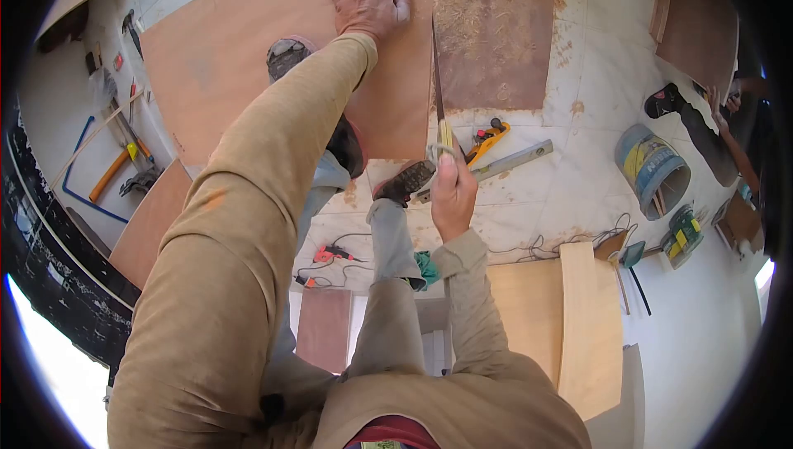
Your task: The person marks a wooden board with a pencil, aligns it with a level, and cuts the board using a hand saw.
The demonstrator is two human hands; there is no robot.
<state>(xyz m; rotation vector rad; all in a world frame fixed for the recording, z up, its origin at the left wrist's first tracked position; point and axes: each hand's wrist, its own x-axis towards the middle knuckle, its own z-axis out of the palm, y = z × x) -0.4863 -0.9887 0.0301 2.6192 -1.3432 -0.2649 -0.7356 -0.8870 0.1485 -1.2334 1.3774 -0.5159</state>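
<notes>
A large reddish-brown plywood sheet [239, 61] lies before me, and my left hand [368, 7] presses flat on its far part with the fingers spread. My right hand [454, 197] is closed around the pale handle of a handsaw [439, 85]. The saw's narrow dark blade runs along the sheet's right edge, pointing away from me; its teeth cannot be made out. One shoe [289, 57] rests on the sheet, partly behind my left sleeve. Just right of the saw handle lie a yellow-orange hand plane [487, 142] and a metal spirit level [516, 160].
Sawdust and shavings cover a brown board [496, 36] on the tiled floor. At right are a bucket [652, 170], a green power tool [682, 237] and another person's leg [702, 131]. A red power tool [333, 253] with cords lies near my feet; a hammer [116, 172] lies left.
</notes>
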